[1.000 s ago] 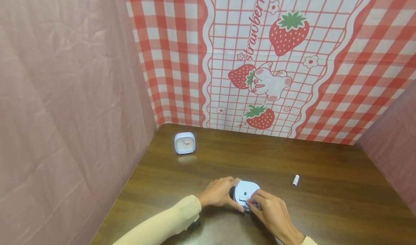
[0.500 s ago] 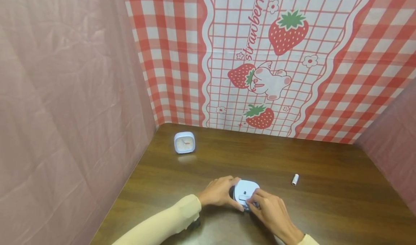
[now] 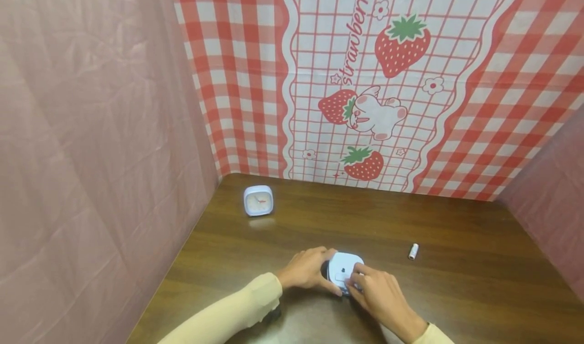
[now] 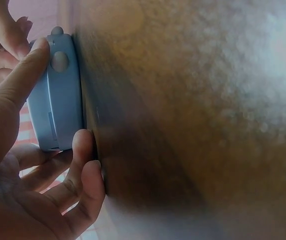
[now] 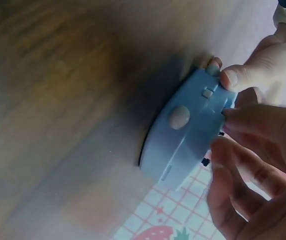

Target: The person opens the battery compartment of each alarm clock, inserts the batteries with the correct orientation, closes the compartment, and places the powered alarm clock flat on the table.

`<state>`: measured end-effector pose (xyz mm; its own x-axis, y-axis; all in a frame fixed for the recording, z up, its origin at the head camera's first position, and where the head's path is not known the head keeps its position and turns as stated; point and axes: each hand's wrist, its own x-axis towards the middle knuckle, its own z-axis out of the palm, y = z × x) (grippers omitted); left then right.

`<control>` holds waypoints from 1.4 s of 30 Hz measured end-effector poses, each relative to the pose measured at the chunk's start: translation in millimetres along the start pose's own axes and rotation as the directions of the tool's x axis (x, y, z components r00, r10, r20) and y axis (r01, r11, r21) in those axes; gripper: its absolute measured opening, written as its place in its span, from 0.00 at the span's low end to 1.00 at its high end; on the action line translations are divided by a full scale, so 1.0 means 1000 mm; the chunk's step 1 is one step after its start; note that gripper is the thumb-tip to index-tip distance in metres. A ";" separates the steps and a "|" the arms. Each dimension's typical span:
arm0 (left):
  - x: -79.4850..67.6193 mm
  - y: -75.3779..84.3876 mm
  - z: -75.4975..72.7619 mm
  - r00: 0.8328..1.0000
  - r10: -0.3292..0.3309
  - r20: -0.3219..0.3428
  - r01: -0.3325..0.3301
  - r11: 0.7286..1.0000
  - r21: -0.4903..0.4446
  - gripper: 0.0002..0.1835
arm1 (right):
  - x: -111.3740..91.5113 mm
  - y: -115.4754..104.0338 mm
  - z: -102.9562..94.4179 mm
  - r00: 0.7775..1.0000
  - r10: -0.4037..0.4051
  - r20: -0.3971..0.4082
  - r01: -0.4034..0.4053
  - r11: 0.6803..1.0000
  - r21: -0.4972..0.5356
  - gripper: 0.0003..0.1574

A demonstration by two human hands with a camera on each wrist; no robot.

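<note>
A small pale blue alarm clock (image 3: 349,261) lies face down on the table, its back turned up. My left hand (image 3: 306,269) grips it from the left, with thumb and fingers around its rim; the left wrist view shows the thumb beside a round foot on the clock (image 4: 65,100). My right hand (image 3: 378,291) holds the near right end of the rectangular battery cover (image 3: 340,277) with thumb and index finger at the clock's back. Those fingertips partly hide the cover. In the right wrist view, small black knobs jut from the clock's back (image 5: 193,130).
A white battery (image 3: 413,252) lies on the brown wooden table (image 3: 461,283) to the right. A second pale alarm clock (image 3: 258,201) stands upright at the back left. A strawberry-print cloth (image 3: 319,50) hangs behind, and a pink curtain (image 3: 100,146) borders the left side.
The battery cover sits flatter against the clock's back than a second ago, when a dark gap showed along its edge. Both hands have stayed nearly in place.
</note>
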<state>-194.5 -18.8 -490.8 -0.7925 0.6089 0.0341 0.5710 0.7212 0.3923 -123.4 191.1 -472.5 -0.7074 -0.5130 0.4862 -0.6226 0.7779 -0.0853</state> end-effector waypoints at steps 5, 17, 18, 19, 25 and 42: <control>-0.002 0.001 0.002 1.000 -0.008 0.015 0.008 1.000 -0.016 0.54 | 0.000 -0.006 -0.006 0.991 0.055 0.123 -0.060 0.998 0.038 0.04; -0.001 -0.002 -0.001 0.999 -0.005 0.039 0.006 1.000 -0.030 0.57 | 0.005 -0.005 -0.014 0.973 0.076 0.216 -0.093 0.993 0.072 0.09; 0.000 -0.002 -0.001 0.999 -0.005 0.046 0.006 0.999 -0.035 0.59 | 0.006 -0.004 -0.014 0.972 0.090 0.217 -0.111 0.990 0.090 0.09; 0.000 -0.003 -0.001 0.999 -0.003 0.051 0.005 0.999 -0.040 0.61 | 0.006 -0.003 -0.015 0.969 0.111 0.220 -0.137 0.985 0.107 0.09; 0.002 -0.007 -0.003 0.998 0.025 0.060 -0.019 0.995 -0.099 0.55 | 0.005 -0.001 -0.014 0.890 0.376 0.259 -0.411 0.907 0.094 0.12; 0.002 -0.002 -0.008 0.990 0.093 -0.107 -0.106 0.986 -0.130 0.51 | 0.009 -0.002 0.000 0.768 0.568 0.296 -0.618 0.779 0.110 0.57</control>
<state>-198.6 -21.5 -484.5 -0.7543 0.6346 0.1682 0.6195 0.6033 0.5022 -128.6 185.1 -467.6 -0.9959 -0.0602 0.0675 -0.0847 0.8825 -0.4627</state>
